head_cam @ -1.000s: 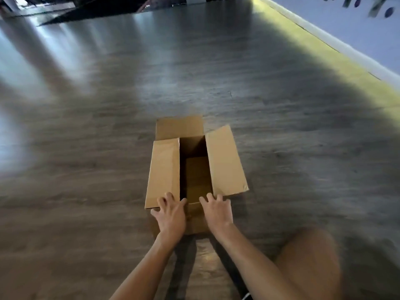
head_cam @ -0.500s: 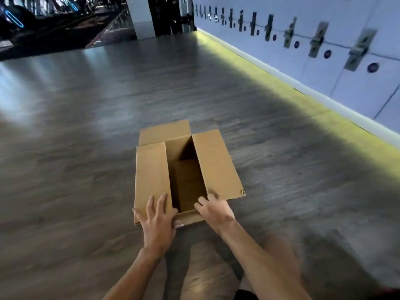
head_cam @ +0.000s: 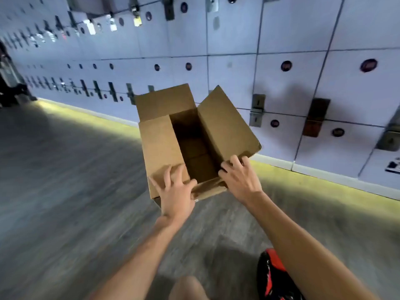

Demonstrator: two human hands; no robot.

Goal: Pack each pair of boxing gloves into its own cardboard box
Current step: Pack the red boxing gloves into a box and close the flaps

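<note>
An open cardboard box [head_cam: 160, 144] is held up off the floor in the middle of the view, its flaps spread and its inside dark and empty. My left hand [head_cam: 176, 193] grips the near left corner, fingers over the left flap. My right hand [head_cam: 239, 179] holds the near right edge, fingers curled on the rim by the right flap. A black and red boxing glove [head_cam: 272, 276] lies on the floor at the bottom right, partly hidden behind my right forearm.
A wall of pale lockers [head_cam: 281, 50] with dark latches runs across the back and right. A lit yellow strip [head_cam: 324, 191] lines its base. Grey wood-look floor [head_cam: 65, 191] spreads to the left. My knee [head_cam: 188, 289] shows at the bottom.
The box has been lifted off the floor and swung to the right toward the lockers. Both hands stay on its near end. The boxing glove has come into view.
</note>
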